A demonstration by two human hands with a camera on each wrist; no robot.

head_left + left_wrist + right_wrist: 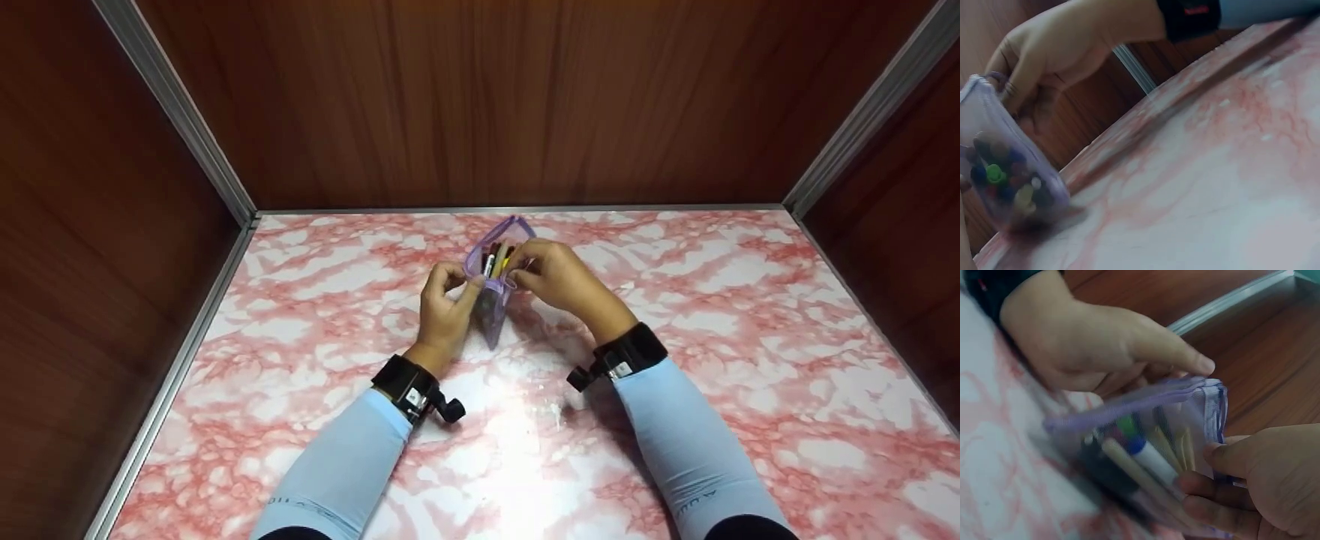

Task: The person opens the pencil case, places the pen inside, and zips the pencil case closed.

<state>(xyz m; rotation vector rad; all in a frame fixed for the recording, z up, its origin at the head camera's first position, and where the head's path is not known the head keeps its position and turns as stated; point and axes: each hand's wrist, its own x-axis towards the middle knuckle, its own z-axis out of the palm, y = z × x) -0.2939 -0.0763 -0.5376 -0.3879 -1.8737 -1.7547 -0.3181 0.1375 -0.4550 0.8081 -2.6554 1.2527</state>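
A purple see-through mesh pencil pouch [493, 311] stands tilted near the back of the table, its zippered mouth spread apart. Several pens and markers [496, 259] are inside, one white with a blue end [1154, 461] in the right wrist view. My left hand [446, 307] holds the pouch's near left rim, thumb on the edge. With thumb and fingers, my right hand [555, 277] pinches the right side by the mouth. Coloured ends of the pens [1002, 174] show through the mesh in the left wrist view, where the left hand is mostly out of frame.
The table [337, 375] has a red and white marbled top. Dark wood panels [517, 105] enclose it at the back and both sides, with metal strips [180, 112] along the corners. Both wrists wear black camera bands [630, 351].
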